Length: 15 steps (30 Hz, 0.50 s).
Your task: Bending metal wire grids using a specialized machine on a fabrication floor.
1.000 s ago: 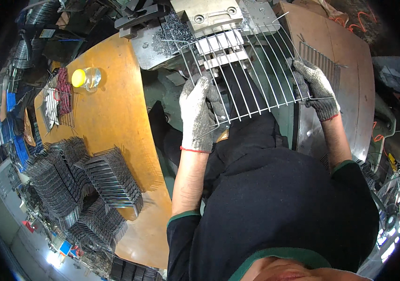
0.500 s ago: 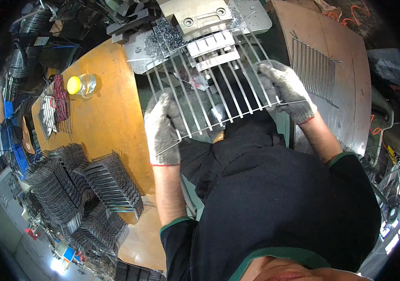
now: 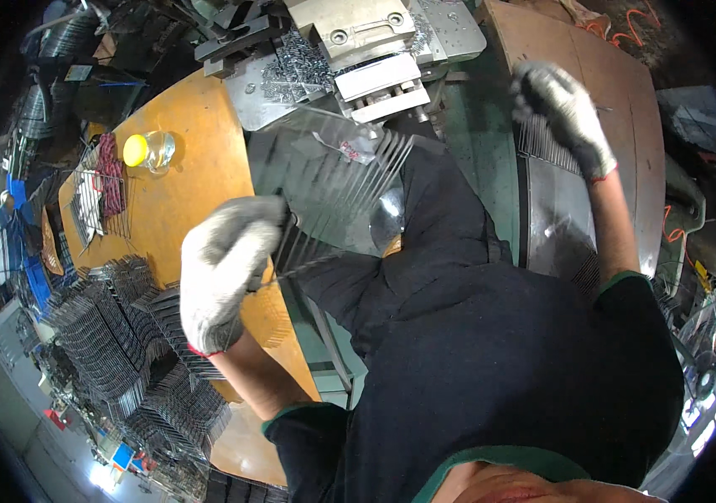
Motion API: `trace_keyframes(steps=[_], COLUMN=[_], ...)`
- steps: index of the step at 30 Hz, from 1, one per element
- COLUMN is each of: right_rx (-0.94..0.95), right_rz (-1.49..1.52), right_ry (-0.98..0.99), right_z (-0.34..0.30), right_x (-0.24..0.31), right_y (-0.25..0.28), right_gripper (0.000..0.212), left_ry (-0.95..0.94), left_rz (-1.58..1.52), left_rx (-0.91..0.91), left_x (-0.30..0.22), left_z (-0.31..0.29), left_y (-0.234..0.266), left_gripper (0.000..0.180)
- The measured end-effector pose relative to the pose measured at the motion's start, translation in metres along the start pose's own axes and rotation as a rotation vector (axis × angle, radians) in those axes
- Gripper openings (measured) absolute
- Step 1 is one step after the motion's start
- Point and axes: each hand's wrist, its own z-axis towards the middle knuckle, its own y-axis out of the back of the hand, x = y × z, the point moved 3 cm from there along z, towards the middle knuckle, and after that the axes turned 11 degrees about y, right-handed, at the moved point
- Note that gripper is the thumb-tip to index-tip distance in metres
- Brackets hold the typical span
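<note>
My left hand (image 3: 228, 264), in a white knit glove, is closed on one edge of a wire rack (image 3: 379, 178). The rack, a row of thin parallel metal bars, is smeared by motion and hangs tilted over my lap. My gloved right hand (image 3: 566, 109) is over the far end of another wire rack (image 3: 547, 144) lying on the right-hand table. Its fingers are bent but blurred, and whether they grip that rack cannot be made out.
Ahead stands a metal machine (image 3: 358, 38) with a clamp block (image 3: 379, 80) and metal chips (image 3: 295, 71) beside it. The wooden left table (image 3: 199, 159) bears a yellow-lidded jar (image 3: 157, 151) and stacks of bent wire racks (image 3: 106, 335). A brown table (image 3: 618, 109) stands right.
The wire rack has come away from the machine's clamp block, swinging left and down in my left hand. My right hand has let go of it and moved right, over the other rack.
</note>
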Motion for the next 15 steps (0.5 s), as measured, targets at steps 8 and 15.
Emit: trace_keyframes(steps=[8, 15], right_rx=[0.888, 0.012], right_rz=[-0.810, -0.051], right_ry=[0.917, -0.036], right_z=[-0.013, -0.022], right_x=[0.078, 0.029], right_y=[-0.123, -0.038], right_gripper=[0.039, 0.027], left_ry=[-0.879, -0.400], left_rz=[0.904, -0.422], left_rx=[0.124, -0.315], left_x=[-0.056, 0.020], left_z=[0.009, 0.065], left_y=[-0.065, 0.011], left_gripper=[0.027, 0.041])
